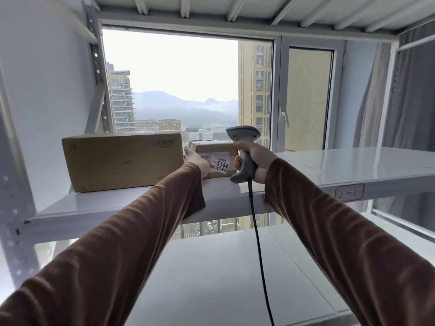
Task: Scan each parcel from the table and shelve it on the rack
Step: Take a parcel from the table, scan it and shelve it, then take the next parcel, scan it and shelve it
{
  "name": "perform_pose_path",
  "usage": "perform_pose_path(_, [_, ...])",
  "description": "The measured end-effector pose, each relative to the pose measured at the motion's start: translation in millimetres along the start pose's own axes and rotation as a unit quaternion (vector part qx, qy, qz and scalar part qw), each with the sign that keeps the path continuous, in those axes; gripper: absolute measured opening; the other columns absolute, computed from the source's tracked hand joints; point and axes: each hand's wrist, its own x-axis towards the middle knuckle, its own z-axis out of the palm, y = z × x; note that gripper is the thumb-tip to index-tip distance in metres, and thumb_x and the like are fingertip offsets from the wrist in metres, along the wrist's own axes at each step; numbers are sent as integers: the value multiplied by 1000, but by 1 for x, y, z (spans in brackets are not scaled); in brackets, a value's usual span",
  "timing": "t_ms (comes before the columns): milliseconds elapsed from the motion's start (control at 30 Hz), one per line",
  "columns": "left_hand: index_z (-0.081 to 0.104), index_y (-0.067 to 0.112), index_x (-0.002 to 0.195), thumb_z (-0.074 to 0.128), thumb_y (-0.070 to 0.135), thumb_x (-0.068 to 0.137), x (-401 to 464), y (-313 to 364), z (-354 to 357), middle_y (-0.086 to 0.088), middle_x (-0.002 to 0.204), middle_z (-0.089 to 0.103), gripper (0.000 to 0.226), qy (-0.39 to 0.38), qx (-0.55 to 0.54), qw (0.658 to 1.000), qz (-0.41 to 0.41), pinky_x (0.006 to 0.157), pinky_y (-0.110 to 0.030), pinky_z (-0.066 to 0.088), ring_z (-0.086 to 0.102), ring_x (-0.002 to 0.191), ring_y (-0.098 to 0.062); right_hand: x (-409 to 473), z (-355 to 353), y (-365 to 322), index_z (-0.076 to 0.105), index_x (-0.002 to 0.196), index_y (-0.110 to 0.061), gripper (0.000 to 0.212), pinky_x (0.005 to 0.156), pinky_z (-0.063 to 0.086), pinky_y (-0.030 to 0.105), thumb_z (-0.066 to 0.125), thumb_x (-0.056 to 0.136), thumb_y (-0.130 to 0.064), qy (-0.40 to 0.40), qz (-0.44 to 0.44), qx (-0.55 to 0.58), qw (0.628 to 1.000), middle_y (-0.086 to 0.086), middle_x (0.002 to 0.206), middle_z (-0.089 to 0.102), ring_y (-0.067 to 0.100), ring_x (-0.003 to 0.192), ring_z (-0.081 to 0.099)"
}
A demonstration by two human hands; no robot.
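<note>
A small brown parcel (215,149) with a white label reading 5144 rests on the white rack shelf (353,165). My left hand (196,161) is on its left front side, fingers against the box. A larger cardboard parcel (122,160) stands on the same shelf just to the left, nearly touching the small one. My right hand (255,158) grips the handle of a grey barcode scanner (244,147) right of the small parcel, its head pointing up and away. The scanner's black cable (257,243) hangs down.
The shelf carries a handwritten tag (349,192) on its front edge; its right part is bare. A lower white shelf (223,278) lies below. Metal uprights (14,184) stand at the left, another shelf overhead. A window (179,85) and a curtain (400,102) are behind.
</note>
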Motion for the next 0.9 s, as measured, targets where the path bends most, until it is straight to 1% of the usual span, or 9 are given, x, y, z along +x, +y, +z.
perform_pose_path(133, [-11,9,161,58,23,103,-8,-3,-6,-11,171,-1,91,-8,20,996,84,123,-25,7,7,158,-23,-16,-7,0,62,100,-10,16,49,55,22,74,93,-18,13,-27,-1,1000,4,68,59,10,49,55])
perform_pose_path(200, [-10,8,161,56,25,104,-19,-2,-10,-9,171,-6,89,-4,38,990,137,124,-25,1,-1,158,-20,-28,-12,-3,63,96,-10,16,49,55,23,75,92,-18,23,-45,-8,999,2,60,59,10,47,56])
perform_pose_path(300, [-8,11,162,53,27,105,-43,7,-8,-5,172,-7,85,0,48,974,222,128,-33,-3,-4,158,-18,-52,-22,-8,61,104,-10,21,50,55,23,75,92,-19,47,-87,-49,994,3,69,54,10,47,55])
perform_pose_path(400, [0,16,164,55,32,104,-71,21,6,-2,172,-2,83,-26,22,958,286,127,-34,3,1,158,-18,-81,-40,-12,63,102,-13,18,48,52,23,75,92,-20,97,-142,-117,978,1,68,53,9,45,55])
perform_pose_path(533, [16,16,163,58,36,102,-107,35,49,-3,171,15,77,-95,-20,941,325,125,-33,15,16,157,-19,-132,-82,-14,66,99,-17,13,48,52,23,74,92,-24,177,-191,-190,947,-5,54,57,9,45,57])
perform_pose_path(700, [32,18,158,62,35,100,-164,51,134,-7,162,37,67,-219,-99,911,334,112,-28,28,35,148,-22,-204,-150,-12,66,92,-19,11,52,50,28,75,91,-26,298,-213,-252,896,-5,53,56,12,48,56])
perform_pose_path(800, [37,20,156,65,33,99,-209,63,189,-6,158,43,65,-312,-141,882,323,110,-28,33,42,143,-21,-253,-194,-9,64,87,-17,12,46,46,24,74,90,-23,380,-217,-277,856,-9,47,52,12,43,54])
perform_pose_path(867, [41,18,154,66,33,98,-243,71,225,-4,155,47,64,-358,-153,861,328,113,-29,36,46,140,-20,-291,-223,-8,64,85,-20,13,47,46,26,75,89,-25,427,-204,-293,831,-9,48,52,14,46,54])
perform_pose_path(900, [42,16,153,66,33,98,-261,76,242,-3,154,48,63,-380,-157,850,331,110,-24,38,48,138,-18,-311,-237,-9,63,85,-21,13,49,47,28,75,89,-25,447,-198,-302,819,-9,49,52,14,46,53])
